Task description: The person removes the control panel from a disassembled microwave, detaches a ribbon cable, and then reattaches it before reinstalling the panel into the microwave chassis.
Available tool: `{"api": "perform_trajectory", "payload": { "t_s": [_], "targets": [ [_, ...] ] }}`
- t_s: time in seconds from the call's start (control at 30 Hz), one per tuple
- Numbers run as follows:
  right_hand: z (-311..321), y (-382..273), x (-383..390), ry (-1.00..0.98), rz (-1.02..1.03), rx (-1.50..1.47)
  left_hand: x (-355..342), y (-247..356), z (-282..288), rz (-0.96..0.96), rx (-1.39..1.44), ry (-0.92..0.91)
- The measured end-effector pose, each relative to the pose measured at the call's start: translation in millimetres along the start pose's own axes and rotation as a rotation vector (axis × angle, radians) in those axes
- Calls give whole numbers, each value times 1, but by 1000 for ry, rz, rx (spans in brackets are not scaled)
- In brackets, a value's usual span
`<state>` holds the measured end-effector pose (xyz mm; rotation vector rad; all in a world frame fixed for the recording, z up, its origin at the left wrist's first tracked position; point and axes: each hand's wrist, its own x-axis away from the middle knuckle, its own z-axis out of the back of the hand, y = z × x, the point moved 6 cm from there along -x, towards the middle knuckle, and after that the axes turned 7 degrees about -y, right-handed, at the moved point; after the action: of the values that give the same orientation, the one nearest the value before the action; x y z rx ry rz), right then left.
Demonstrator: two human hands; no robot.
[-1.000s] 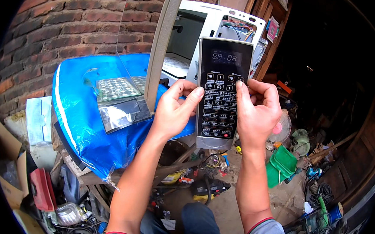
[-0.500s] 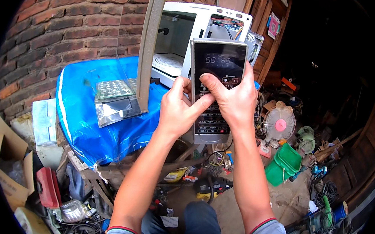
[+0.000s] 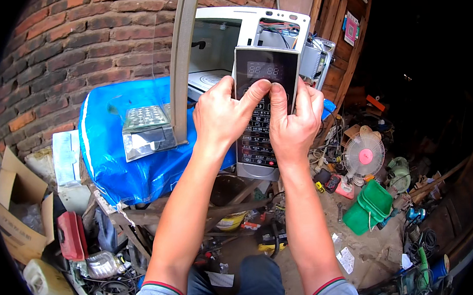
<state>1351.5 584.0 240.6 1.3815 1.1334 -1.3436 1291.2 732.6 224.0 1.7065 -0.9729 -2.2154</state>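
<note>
Both my hands grip a microwave control panel (image 3: 258, 140) by its long sides, with its dark button face toward me. My left hand (image 3: 220, 113) holds the left edge, thumb across the front. From the right side my right hand (image 3: 296, 121) wraps the other edge, its thumb tip beside the left one near the panel's middle. Behind the panel stands a white microwave oven (image 3: 249, 15), its cavity showing and wires visible in the opening where a panel would sit. The microwave door (image 3: 184, 63) hangs open to the left, seen edge-on.
Under the oven lies a blue plastic cover (image 3: 101, 140), with a circuit board and keypad membrane (image 3: 145, 116) on it. A cardboard box (image 3: 18, 201), red case (image 3: 71, 236) and jerrycan (image 3: 48, 284) crowd the left floor. Right are a green bucket (image 3: 367, 209) and a fan (image 3: 364, 155).
The panel has shifted slightly left in view. My left thumb has slid up and my right thumb has moved right and straightened, so the two thumb tips now nearly meet.
</note>
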Motion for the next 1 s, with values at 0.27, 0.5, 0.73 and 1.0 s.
{"api": "perform_trajectory", "payload": {
  "t_s": [0.27,0.5,0.73,1.0],
  "targets": [
    [-5,18,-2,-40,-230,-364,2,-6,1,-76,204,141],
    [2,18,-3,-92,-230,-507,-8,34,3,-170,168,88],
    [7,17,-38,-230,-180,-105,-11,45,5,-84,198,168],
    [13,28,-40,-181,-267,-231,-16,48,3,-96,193,224]
  ]
}}
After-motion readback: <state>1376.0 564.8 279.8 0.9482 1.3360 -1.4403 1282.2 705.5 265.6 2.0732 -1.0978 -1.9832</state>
